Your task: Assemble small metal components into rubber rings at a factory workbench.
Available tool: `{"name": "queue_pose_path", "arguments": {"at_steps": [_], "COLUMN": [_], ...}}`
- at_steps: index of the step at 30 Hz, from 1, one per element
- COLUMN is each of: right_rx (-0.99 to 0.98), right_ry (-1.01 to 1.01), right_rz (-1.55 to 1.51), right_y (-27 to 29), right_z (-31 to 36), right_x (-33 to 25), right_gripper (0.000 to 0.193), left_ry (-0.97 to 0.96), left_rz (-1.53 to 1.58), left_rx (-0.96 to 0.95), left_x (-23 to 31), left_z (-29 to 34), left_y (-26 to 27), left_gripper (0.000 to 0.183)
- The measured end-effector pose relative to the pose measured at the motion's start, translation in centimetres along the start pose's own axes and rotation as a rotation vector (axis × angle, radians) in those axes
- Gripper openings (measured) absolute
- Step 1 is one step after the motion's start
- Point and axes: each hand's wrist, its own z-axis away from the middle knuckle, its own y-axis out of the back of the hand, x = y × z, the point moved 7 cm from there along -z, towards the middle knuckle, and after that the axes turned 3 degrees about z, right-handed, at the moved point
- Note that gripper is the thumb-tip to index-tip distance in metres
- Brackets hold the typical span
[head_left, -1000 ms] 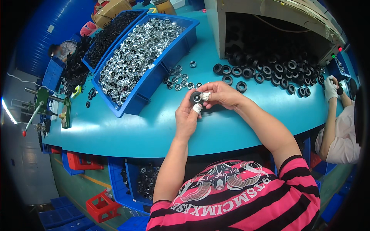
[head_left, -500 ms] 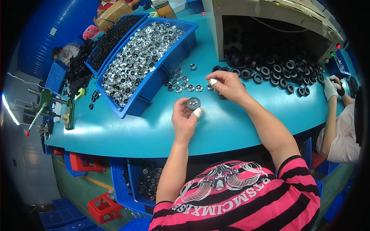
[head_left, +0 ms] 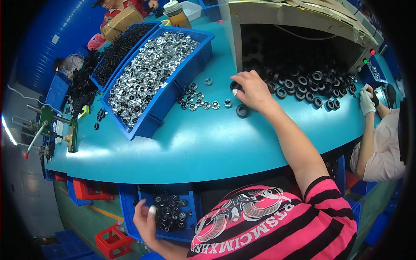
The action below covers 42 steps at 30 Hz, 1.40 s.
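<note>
Fingers of our right hand point(head_left: 253, 89) curl over a black ring point(head_left: 235, 85) at the edge of the ring pile point(head_left: 303, 82), arm stretched across the teal table point(head_left: 208, 143). Our left hand point(head_left: 145, 219) hangs loose and holding nothing below the table edge, beside a blue bin point(head_left: 169, 212) of assembled parts. Bare tabletop lies between us and the loose silver caps point(head_left: 199, 102).
</note>
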Motion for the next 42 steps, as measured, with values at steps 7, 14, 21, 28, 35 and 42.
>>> {"name": "queue_pose_path", "arguments": {"at_steps": [7, 14, 21, 28, 35, 42], "right_rx": [-0.13, -0.375, -0.27, -0.104, -0.023, -0.108], "right_ry": [0.082, 0.154, 0.207, 0.195, 0.206, 0.017], "right_rz": [0.01, -0.703, -0.409, 0.116, 0.004, -0.702], "right_y": [-1.9, 1.8, 0.0, -4.4, -2.7, -0.4], "right_z": [-0.5, 3.6, 2.6, 3.4, 3.8, 3.7], "right_x": [-0.3, -9.3, -6.4, -3.2, -4.0, -5.3], "right_gripper": [0.061, 0.08, 0.064, 0.04, 0.031, 0.03], "left_ry": [-0.69, -0.11, -0.116, -0.192, -0.166, -0.177], "left_rz": [0.145, 1.325, 1.307, 1.239, 1.157, 1.142], "left_rx": [-0.328, -0.708, -0.722, -0.658, -0.607, -0.558], "left_x": [19.8, 21.7, 20.6, 20.4, 19.9, 19.6], "left_z": [-2.2, -5.5, -5.6, -5.7, -5.9, -6.7], "left_y": [-18.5, -28.4, -27.8, -26.9, -27.0, -26.9], "left_gripper": [0.034, 0.056, 0.062, 0.067, 0.062, 0.054]}}
